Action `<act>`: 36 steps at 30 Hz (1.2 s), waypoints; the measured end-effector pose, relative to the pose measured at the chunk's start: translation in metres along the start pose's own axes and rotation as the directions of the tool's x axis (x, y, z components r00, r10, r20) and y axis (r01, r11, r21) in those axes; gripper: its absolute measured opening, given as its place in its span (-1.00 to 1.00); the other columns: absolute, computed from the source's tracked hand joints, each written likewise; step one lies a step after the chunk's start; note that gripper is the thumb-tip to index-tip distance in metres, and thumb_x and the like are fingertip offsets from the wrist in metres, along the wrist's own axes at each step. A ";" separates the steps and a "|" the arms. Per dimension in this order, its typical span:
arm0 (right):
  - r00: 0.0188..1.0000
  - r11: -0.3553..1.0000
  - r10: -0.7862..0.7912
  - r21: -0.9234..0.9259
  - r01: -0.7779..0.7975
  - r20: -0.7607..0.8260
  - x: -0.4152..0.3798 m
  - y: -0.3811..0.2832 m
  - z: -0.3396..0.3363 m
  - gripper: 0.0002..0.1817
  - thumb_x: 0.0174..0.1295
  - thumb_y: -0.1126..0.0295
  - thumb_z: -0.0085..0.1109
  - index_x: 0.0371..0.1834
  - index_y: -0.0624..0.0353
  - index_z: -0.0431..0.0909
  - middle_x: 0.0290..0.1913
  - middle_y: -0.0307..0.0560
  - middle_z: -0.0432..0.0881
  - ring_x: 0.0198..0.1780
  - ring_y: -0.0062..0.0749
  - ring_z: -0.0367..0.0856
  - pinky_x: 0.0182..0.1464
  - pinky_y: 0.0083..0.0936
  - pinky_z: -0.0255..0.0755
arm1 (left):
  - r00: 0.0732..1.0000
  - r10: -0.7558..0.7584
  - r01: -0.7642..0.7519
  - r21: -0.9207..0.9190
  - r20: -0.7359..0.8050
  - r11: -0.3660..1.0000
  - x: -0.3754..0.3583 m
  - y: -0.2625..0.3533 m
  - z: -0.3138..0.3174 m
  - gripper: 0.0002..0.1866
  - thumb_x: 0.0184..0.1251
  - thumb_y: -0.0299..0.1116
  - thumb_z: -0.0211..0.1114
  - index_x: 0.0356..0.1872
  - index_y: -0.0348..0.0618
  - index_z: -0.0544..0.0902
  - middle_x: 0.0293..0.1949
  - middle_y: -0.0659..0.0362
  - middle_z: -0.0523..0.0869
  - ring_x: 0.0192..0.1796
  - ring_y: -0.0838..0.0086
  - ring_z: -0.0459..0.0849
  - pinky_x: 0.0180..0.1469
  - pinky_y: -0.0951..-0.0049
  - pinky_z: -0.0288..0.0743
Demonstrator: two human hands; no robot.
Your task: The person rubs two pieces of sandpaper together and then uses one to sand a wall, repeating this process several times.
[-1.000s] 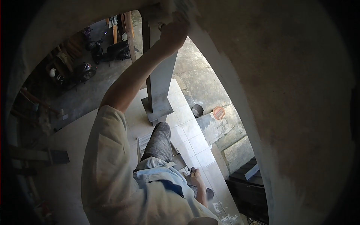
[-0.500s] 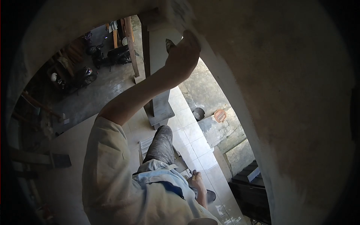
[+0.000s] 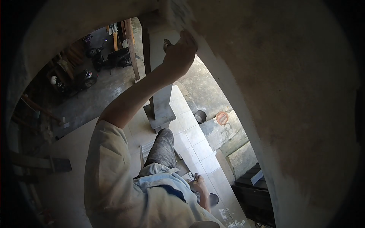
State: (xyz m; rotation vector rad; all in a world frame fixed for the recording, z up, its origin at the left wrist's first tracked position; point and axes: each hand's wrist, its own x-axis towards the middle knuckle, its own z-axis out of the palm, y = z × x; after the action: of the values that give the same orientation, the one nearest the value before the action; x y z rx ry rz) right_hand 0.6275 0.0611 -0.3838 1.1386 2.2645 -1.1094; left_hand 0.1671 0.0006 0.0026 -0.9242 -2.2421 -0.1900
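My left hand [image 3: 181,53] is raised at the end of a bent arm, against the pale edge of a plastered arch [image 3: 224,81]. Its fingers are closed round a tool [image 3: 166,45], of which only a dark, pointed end sticks out; the rest is hidden. Just above the hand is a patch of whitish, streaky filler [image 3: 180,15]. Low down near my waist, my right hand [image 3: 199,185] is closed round the dark handle of a flat grey plate [image 3: 183,167]. The plate is partly covered by my clothing.
Below me are a ladder step [image 3: 146,149] and a tiled floor [image 3: 197,142]. A grey pillar [image 3: 162,100] stands ahead. Outside lie a dark bucket [image 3: 200,116] and a round orange lid-like thing [image 3: 222,118]. Motorbikes [image 3: 118,57] are parked at the far left.
My left hand has shifted a little to the left along the arch edge, still gripping the tool. The view has tilted slightly. My right hand stays nearly in place with the plate.
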 end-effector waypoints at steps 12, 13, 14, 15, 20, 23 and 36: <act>0.999 1.000 -0.024 -0.020 0.025 0.047 0.007 0.008 0.005 -0.59 0.01 0.48 -0.18 -0.04 0.37 0.41 -0.09 0.41 0.48 0.04 0.29 0.43 0.12 -0.05 0.32 | 0.987 -0.117 0.127 -0.089 0.109 0.988 0.017 -0.016 0.011 -0.67 0.11 -0.54 0.23 -0.15 -0.54 0.38 -0.33 -0.09 0.60 -0.53 0.29 0.71 -0.41 0.05 0.50; 0.999 0.999 -0.032 -0.014 0.033 0.036 0.005 0.011 0.005 -0.59 0.01 0.48 -0.17 -0.03 0.36 0.41 -0.09 0.41 0.48 0.04 0.29 0.43 0.12 -0.05 0.32 | 0.997 -0.080 0.080 -0.066 0.004 0.995 0.025 -0.036 0.050 -0.69 0.10 -0.54 0.24 -0.19 -0.49 0.37 -0.39 -0.07 0.60 -0.55 0.30 0.71 -0.36 -0.04 0.52; 0.999 0.999 -0.044 -0.006 0.044 0.026 0.004 0.012 0.007 -0.59 0.01 0.48 -0.17 -0.03 0.36 0.41 -0.09 0.41 0.48 0.04 0.29 0.44 0.12 -0.04 0.32 | 0.993 -0.108 0.115 -0.178 0.044 0.977 0.024 -0.038 0.047 -0.66 0.09 -0.54 0.25 -0.16 -0.53 0.37 -0.33 -0.12 0.59 -0.53 0.28 0.71 -0.35 -0.09 0.52; 0.998 0.998 -0.059 0.003 0.059 0.013 0.005 0.012 0.007 -0.59 0.01 0.48 -0.16 -0.02 0.35 0.41 -0.09 0.41 0.48 0.04 0.29 0.44 0.12 -0.04 0.32 | 0.988 -0.131 0.149 -0.284 0.082 0.947 0.026 -0.039 0.044 -0.63 0.08 -0.54 0.25 -0.13 -0.56 0.36 -0.27 -0.17 0.58 -0.52 0.26 0.71 -0.34 -0.14 0.52; 0.999 0.999 -0.050 -0.010 0.050 -0.021 0.021 0.026 0.023 -0.60 0.03 0.46 -0.13 -0.02 0.34 0.40 -0.08 0.41 0.48 0.05 0.29 0.44 0.11 -0.02 0.31 | 0.992 0.035 -0.025 0.085 -0.121 0.996 0.004 -0.012 0.026 -0.54 0.08 -0.54 0.23 -0.02 -0.64 0.33 -0.05 -0.27 0.46 -0.41 0.22 0.73 -0.30 -0.23 0.52; 0.999 0.999 -0.027 -0.039 0.029 0.044 0.010 0.019 0.012 -0.60 0.04 0.46 -0.14 -0.02 0.35 0.39 -0.07 0.42 0.48 0.06 0.30 0.44 0.12 -0.02 0.31 | 0.998 -0.059 0.059 0.005 -0.009 0.998 0.023 -0.041 0.044 -0.55 0.07 -0.53 0.25 -0.03 -0.60 0.36 -0.19 -0.09 0.47 -0.53 0.29 0.67 -0.21 -0.27 0.48; 0.999 0.998 -0.019 -0.061 0.022 0.040 0.011 0.016 0.011 -0.61 0.05 0.41 -0.13 -0.08 0.45 0.42 -0.07 0.49 0.50 0.05 0.29 0.46 0.12 -0.09 0.33 | 0.996 -0.084 0.080 -0.087 -0.039 0.993 0.027 -0.050 0.067 -0.57 0.07 -0.51 0.25 -0.07 -0.58 0.36 -0.33 -0.06 0.57 -0.58 0.32 0.70 -0.49 -0.04 0.47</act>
State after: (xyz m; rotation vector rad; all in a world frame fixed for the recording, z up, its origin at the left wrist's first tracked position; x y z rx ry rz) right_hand 0.6336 0.0634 -0.4049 1.0625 2.2687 -1.0533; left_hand 0.0835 0.0034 -0.0238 -0.8650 -2.2489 -0.3415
